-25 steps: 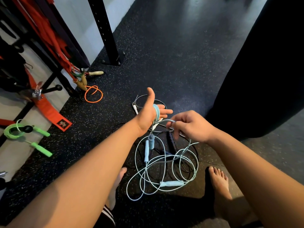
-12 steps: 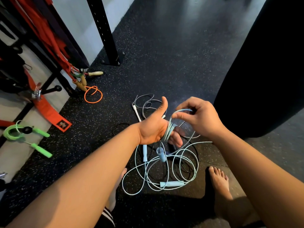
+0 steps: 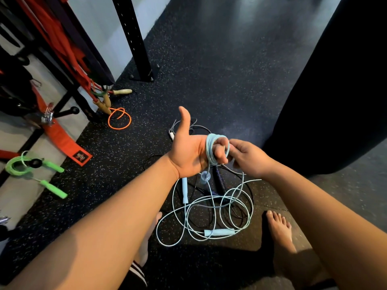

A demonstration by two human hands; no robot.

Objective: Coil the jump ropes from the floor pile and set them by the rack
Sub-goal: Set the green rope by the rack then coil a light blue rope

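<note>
Fingers (image 3: pixel 219 152) of the left hand (image 3: pixel 188 151) are lying pressed together and serving as a former, with the thumb standing up clear. Several turns of the pale blue rope (image 3: pixel 210 147) are sitting round them, directly above the floor pile (image 3: pixel 211 203). Right hand (image 3: pixel 249 160) fingertips (image 3: pixel 232 147) are pinching the running strand just beside the coil and appear to be laying a turn. One handle (image 3: pixel 204 177) is hanging below the left palm, and the loose length is trailing down into the pile.

Assessment: winding is under way and, judging by the loops lying below, is well short of complete. Good practice is calling for each turn to be laid flat beside the last under light tension from the pinching hand. That way the coil is not biting on the knuckles and is sliding off cleanly when finished. The feed is wanting a slow upward draw. Pale and black cords are lying crossed in the pile, and the view is not allowing me to tell which pale loops belong to this rope, so a snag is looking likely.

Surroundings: a green rope (image 3: pixel 14 166) is lying bundled well left of the pile. An orange rope (image 3: pixel 119 120) is lying up and left of the pile, and the rack upright (image 3: pixel 134 38) is standing beyond the pile. The set-down spot is judged to be on that side.
</note>
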